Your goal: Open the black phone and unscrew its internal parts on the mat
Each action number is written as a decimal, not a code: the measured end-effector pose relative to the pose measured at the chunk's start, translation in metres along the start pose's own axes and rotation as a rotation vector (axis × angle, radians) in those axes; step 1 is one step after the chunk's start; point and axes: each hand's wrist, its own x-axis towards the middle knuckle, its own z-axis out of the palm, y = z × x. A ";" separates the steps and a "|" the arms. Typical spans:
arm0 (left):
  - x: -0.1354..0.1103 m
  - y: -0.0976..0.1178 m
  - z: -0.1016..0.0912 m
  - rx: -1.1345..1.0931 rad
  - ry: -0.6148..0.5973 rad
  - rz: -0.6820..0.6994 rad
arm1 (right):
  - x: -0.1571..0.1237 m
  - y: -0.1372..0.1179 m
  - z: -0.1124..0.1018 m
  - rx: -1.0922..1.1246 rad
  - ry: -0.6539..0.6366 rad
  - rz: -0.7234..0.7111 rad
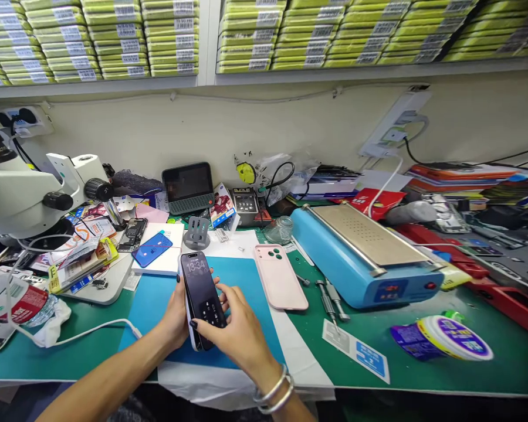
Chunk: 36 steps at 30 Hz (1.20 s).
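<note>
A smartphone [200, 293] with its screen lit, showing 13:34 and a keypad, is held tilted above a blue mat [242, 281]. My left hand [176, 316] grips the phone's left edge from behind. My right hand [235, 328] rests against its lower right side, thumb on the screen near the keypad, fingers curled round the edge. A pink phone case [281, 278] lies face down just right of the phone. A blue phone back [152, 248] rests on a white box [167, 264] to the upper left.
A blue heating plate machine [365, 258] stands at right, screwdrivers [330, 299] beside it. A microscope [22, 193] is at left, a small black display [188, 187] at the back, tape rolls [449, 340] at right. Yellow-green boxes [114, 41] fill the shelves.
</note>
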 end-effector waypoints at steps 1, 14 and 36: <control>0.000 0.001 0.000 -0.004 0.008 -0.036 | -0.002 -0.002 0.005 0.000 0.018 0.012; 0.020 0.041 -0.046 0.575 -0.188 -0.537 | -0.016 0.053 -0.026 -0.059 0.056 -0.202; -0.002 0.047 -0.022 1.919 -0.488 0.140 | 0.045 0.066 -0.027 -0.408 -0.153 -0.248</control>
